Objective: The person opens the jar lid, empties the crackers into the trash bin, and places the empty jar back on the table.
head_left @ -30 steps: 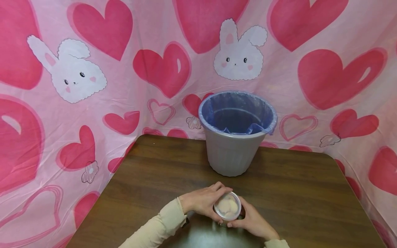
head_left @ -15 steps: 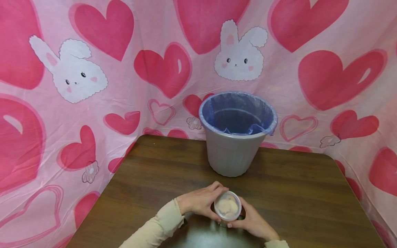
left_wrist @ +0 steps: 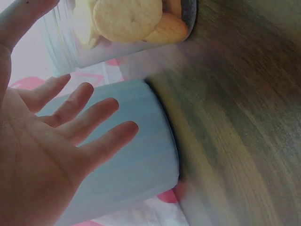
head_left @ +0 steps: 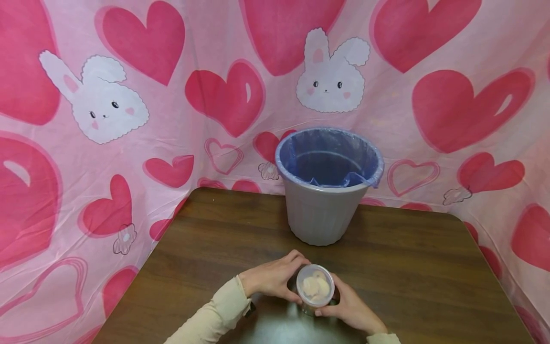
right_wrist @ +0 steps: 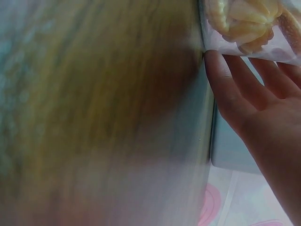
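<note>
A clear jar of cookies (head_left: 315, 286) stands upright on the wooden table, between both hands. I cannot tell whether a transparent lid covers its round top. My right hand (head_left: 350, 306) holds the jar's right side, with the thumb near its base in the right wrist view. At the left side of the jar, my left hand (head_left: 272, 278) has its fingers spread and holds nothing. The left wrist view shows that palm and straight fingers apart from the jar (left_wrist: 131, 21), with pale, round cookies visible through its wall.
Beyond the jar, a grey trash bin (head_left: 322, 215) lined with a blue bag (head_left: 328, 165) stands on the brown table (head_left: 215, 239). A pink curtain (head_left: 172, 119) with hearts and bunnies hangs behind and at both sides.
My left hand has loosened from the jar and drawn slightly left, leaving a gap beside the rim. The right hand and jar have stayed nearly in place.
</note>
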The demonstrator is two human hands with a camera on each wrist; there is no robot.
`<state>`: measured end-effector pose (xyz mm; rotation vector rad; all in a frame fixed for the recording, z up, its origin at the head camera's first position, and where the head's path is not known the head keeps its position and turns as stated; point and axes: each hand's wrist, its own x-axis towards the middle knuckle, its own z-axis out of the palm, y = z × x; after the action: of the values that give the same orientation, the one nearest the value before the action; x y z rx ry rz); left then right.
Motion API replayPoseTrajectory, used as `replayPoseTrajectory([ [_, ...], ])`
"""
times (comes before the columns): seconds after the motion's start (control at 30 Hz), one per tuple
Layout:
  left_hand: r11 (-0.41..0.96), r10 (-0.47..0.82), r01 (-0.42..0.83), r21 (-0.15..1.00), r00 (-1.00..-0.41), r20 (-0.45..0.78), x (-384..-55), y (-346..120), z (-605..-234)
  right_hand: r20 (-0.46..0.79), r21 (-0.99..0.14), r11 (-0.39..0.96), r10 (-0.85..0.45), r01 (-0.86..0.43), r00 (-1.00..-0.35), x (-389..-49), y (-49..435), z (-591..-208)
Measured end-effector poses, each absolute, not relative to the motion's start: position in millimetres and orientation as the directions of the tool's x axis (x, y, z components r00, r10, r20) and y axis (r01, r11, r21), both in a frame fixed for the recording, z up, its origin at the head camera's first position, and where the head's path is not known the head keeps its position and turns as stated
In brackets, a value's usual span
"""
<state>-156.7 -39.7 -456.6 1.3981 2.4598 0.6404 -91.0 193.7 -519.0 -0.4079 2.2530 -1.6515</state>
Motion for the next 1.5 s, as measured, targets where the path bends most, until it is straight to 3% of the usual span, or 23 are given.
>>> replayPoseTrajectory([
  [0.43,0.461,0.856,0.756,0.465,-0.517,-0.008,-159,-40,-454,-0.076,-0.952,0.302,-0.402,-0.053,-0.913,-91,194,-518],
  [0.87,0.382,0.900,0.794,0.473,-0.436,0.004,-158,-27,-450,-0.070,-0.954,0.294,-0.420,-0.063,-0.905,-90,195,-519],
  [1.5,0.372,0.913,0.832,0.412,-0.407,-0.003,-154,-10,-450,-0.068,-0.954,0.292,-0.442,-0.072,-0.894,-91,196,-519],
])
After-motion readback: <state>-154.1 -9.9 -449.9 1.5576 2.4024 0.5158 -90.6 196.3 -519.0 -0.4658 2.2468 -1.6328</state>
